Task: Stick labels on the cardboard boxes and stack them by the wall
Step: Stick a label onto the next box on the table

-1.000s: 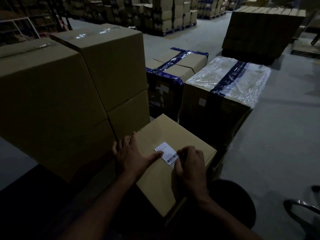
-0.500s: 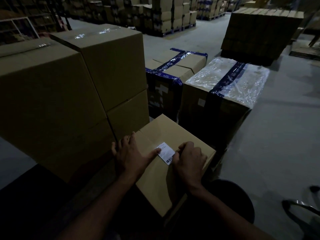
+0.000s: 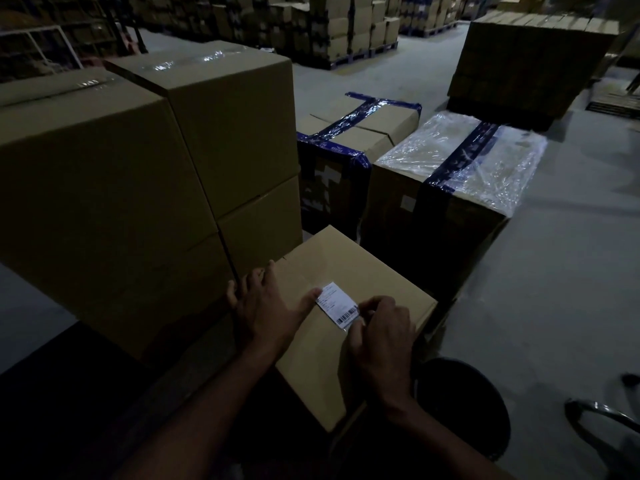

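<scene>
A small brown cardboard box (image 3: 349,268) sits low in front of me. A white barcode label (image 3: 339,304) lies on its top face. My left hand (image 3: 266,306) rests flat on the box's left part, thumb touching the label's left end. My right hand (image 3: 384,337) is curled, its fingertips pressing the label's lower right end. Two stacks of large brown boxes (image 3: 104,188) stand to the left, right beside the small box.
Behind the small box stand a box with blue tape (image 3: 360,129) and a plastic-wrapped box (image 3: 460,161). A dark round stool (image 3: 464,403) is under my right arm. A pallet of boxes (image 3: 530,53) and grey floor (image 3: 554,271) lie to the right.
My right hand has slid down along the label from its middle to its lower right end, so more of the label shows. My left hand has stayed in place.
</scene>
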Motion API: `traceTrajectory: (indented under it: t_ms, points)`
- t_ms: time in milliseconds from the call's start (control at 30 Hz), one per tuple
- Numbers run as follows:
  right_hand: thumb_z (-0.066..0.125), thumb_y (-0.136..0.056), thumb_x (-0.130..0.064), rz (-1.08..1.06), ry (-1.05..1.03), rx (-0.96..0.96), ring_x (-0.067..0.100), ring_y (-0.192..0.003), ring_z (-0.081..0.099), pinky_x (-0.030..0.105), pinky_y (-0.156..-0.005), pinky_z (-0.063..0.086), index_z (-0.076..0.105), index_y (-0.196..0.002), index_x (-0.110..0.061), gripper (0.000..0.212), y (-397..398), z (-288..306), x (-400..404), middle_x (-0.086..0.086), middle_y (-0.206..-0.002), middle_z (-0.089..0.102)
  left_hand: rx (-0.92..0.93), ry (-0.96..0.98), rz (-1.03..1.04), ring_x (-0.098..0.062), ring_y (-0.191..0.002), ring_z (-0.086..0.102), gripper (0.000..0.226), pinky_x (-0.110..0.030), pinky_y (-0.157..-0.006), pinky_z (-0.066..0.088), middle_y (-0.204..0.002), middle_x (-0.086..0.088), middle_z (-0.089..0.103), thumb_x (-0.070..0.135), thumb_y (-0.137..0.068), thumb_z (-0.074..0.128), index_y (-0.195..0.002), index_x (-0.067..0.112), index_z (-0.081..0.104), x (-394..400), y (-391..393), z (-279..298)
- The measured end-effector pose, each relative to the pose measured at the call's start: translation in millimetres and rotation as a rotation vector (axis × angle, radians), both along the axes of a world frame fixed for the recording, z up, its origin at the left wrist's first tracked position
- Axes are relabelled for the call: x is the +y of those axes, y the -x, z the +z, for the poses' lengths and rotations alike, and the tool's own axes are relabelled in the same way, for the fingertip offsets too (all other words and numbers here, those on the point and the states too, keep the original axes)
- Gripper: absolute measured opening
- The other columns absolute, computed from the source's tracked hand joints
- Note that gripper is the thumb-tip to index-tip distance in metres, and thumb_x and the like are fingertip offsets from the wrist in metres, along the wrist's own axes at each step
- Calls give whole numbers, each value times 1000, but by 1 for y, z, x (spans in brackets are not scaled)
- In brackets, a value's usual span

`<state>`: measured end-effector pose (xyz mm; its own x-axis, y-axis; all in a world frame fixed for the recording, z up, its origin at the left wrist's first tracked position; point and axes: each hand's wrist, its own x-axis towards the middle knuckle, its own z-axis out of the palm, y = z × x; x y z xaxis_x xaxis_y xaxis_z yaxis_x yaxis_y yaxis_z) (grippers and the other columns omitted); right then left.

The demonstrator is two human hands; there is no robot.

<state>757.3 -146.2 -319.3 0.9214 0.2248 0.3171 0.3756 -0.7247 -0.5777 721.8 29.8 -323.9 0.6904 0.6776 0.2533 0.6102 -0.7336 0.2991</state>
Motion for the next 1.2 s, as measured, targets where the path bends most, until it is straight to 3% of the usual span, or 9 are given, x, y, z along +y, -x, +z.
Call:
traceTrajectory:
  t_ms: [133,433,767,933,1067,1200]
  points:
    - [66,-75,-12,-67,47,24,32,-80,51,37,-72,29,52,-88,-17,20,-10,9,10,5,-79,54,18,-4,1,-27,-131,45,116,-50,-118,18,-138,-8,53,100,-67,21,-144,17,45,-1,0,2]
    - [55,-84,-10,-77,69,101,30,-93,51,40,-83,31,54,-99,-15,16,-15,13,15,6,-93,59,29,-1,6,-27,-132,44,115,-50,-118,17,-139,-8,52,100,-66,19,-144,19,44,0,0,2]
    - [55,-90,-14,18,-62,209,25,-100,49,30,-77,18,42,-94,-26,18,-23,16,3,-7,-92,51,-5,4,16,-27,-127,47,113,-51,-117,20,-133,-7,55,99,-66,25,-142,19,48,0,-3,-3]
    - [64,-81,-13,16,-123,155,22,-95,46,36,-82,37,49,-93,-20,21,-11,9,-3,-2,-91,53,-6,-4,6,-26,-128,46,108,-51,-118,20,-133,-6,55,97,-70,26,-142,19,48,1,0,-2]
    - [70,-75,-16,-7,-28,22,26,-87,47,38,-75,33,48,-88,-20,26,0,4,1,1,-84,54,-8,-7,1,-27,-129,46,105,-50,-118,19,-136,-6,54,95,-74,28,-144,18,46,0,1,-4]
    - [66,-80,-27,-37,28,109,27,-93,47,38,-82,31,42,-89,-24,26,-8,13,9,-5,-85,43,7,-27,7,-28,-129,46,105,-50,-118,20,-138,-8,54,94,-75,27,-144,17,45,0,0,-3]
